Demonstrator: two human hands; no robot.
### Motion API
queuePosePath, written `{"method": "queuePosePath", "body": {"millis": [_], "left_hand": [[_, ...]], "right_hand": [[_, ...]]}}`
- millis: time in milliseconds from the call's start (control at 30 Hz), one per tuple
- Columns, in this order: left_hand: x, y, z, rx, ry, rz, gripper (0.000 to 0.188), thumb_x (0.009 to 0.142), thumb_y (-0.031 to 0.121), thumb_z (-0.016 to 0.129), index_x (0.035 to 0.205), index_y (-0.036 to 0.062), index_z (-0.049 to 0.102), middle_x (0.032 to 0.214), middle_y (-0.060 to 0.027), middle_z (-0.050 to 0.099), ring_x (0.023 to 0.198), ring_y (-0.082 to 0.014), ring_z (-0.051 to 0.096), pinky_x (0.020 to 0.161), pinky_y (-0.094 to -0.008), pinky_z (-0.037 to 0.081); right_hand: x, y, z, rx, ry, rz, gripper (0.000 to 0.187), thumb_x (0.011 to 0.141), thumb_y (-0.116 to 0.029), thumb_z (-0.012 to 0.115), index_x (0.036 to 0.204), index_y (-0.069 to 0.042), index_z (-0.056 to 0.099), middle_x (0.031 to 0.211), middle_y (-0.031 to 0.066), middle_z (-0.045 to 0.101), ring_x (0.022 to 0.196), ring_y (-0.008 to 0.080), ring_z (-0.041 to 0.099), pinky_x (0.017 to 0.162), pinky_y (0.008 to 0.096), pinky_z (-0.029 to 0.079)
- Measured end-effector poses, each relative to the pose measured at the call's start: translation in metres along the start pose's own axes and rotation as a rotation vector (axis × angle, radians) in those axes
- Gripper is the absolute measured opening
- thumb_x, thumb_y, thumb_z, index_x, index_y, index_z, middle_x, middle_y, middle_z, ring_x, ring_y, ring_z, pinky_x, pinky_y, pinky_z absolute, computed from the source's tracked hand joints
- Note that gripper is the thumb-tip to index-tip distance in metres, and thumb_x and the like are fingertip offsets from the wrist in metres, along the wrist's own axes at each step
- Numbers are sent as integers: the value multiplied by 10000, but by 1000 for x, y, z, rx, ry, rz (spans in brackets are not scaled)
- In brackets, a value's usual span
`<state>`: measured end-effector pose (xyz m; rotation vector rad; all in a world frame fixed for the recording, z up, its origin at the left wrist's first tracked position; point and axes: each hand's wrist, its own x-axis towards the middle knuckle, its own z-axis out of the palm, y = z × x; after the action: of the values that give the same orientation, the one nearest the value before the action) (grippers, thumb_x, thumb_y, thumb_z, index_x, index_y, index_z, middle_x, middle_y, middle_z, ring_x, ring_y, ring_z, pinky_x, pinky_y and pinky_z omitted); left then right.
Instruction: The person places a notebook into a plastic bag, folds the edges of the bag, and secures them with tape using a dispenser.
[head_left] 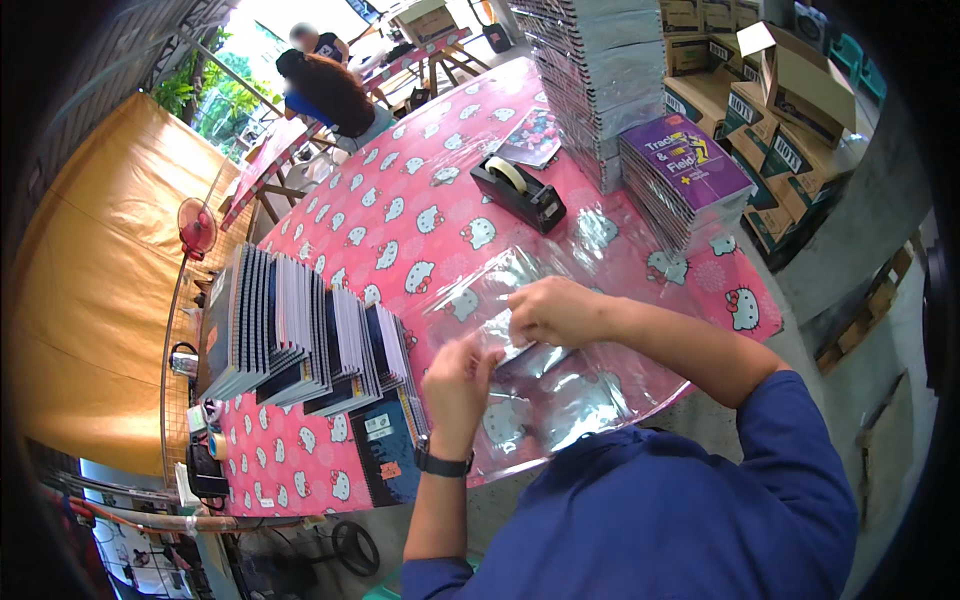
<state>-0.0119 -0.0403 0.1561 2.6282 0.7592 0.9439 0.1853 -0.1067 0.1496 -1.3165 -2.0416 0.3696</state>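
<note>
Both my hands meet over a sheet of clear plastic film (590,400) on the pink patterned tabletop. My right hand (558,312) is closed, its fingers pinched down on the shiny plastic. Just to its left, my left hand (460,380), with a dark watch on the wrist, is also closed, thumb against fingers. What its fingertips hold is too small and blurred to tell. A narrow dark edge (535,362) shows under the plastic between the hands; its kind is unclear. Beside my left wrist lies a dark-covered spiral notebook (385,450).
Spiral notebooks (290,320) lean in a row at left. A black tape dispenser (520,195) stands beyond my hands. Tall stacks of notebooks (590,80) and purple-covered books (685,165) rise at far right. Cartons (780,140) sit beyond the table; two people (340,95) are in the background.
</note>
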Motion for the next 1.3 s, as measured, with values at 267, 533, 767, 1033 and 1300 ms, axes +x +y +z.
{"method": "queuePosePath", "body": {"millis": [267,533,767,1033,1300], "left_hand": [[37,-44,16,-401,-179,-224,158,745,159,713,813,16,709,680,-102,619,611,-211,572,571,-328,436],[34,-54,4,-213,58,100,94,705,106,708,696,34,650,676,-98,594,668,-254,568,595,-367,451],[-123,-39,63,-234,-135,-206,115,694,170,724,709,70,667,679,-82,612,677,-255,588,620,-365,479],[-121,-45,76,223,203,-458,680,578,260,835,1146,17,551,833,-117,649,735,-236,630,700,-328,509],[-143,-44,89,-509,123,-978,775,598,197,818,1229,-75,459,935,-173,670,835,-228,660,761,-319,500]], "right_hand": [[29,28,11,-278,250,145,290,666,-293,750,802,-52,662,787,119,613,773,296,605,707,392,471],[39,18,23,-117,226,112,136,759,-192,646,746,-57,635,765,120,598,749,303,593,669,398,469],[-68,10,134,46,3,141,155,738,-181,647,805,-52,592,752,114,587,742,303,599,659,396,484],[-25,14,117,130,-159,688,327,670,-242,773,753,-38,531,720,144,613,732,348,608,641,418,465],[21,147,48,453,478,594,217,798,-124,655,968,9,635,862,78,649,753,142,606,664,293,497]]}}
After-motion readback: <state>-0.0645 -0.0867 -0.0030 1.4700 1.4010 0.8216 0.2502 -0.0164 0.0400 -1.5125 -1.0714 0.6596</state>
